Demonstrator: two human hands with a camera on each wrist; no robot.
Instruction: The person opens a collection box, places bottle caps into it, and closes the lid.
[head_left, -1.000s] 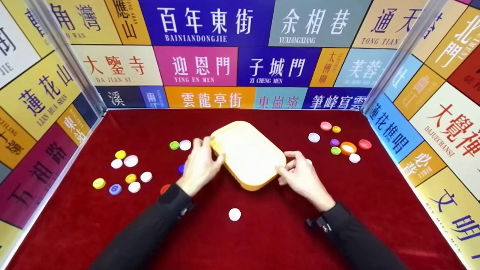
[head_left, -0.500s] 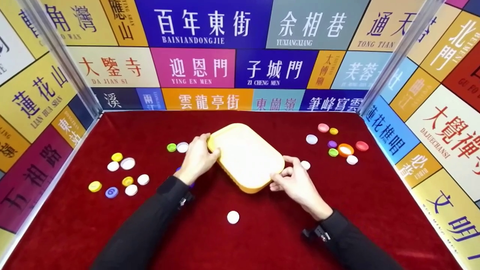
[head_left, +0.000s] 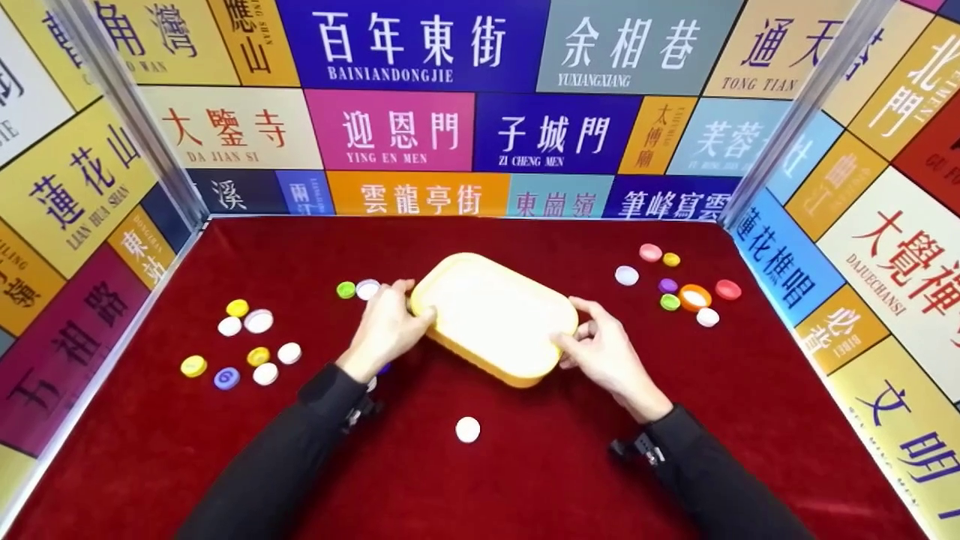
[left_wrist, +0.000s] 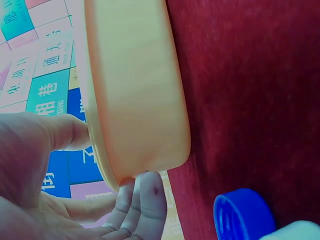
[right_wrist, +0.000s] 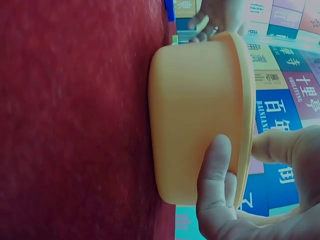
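Yellow tub (head_left: pixel 495 319) mid-table, held at both ends.

Sits on the red cloth (head_left: pixel 525 465) at centre, long axis running far-left to near-right. Left hand (head_left: pixel 386 330) clamps its far-left end, thumb on the rim, fingers curled under the edge; right hand (head_left: pixel 604 352) grips the near-right end the same way. Looks like light, stiff plastic w/ smooth, prob. slippery walls, so the rim lip at the short ends seems the best hold. Blue cap (left_wrist: pixel 244 214) just beside left hand; white cap (head_left: pixel 467 429) nearer; cap clusters well apart at left (head_left: pixel 244 341) & far right (head_left: pixel 679 289).
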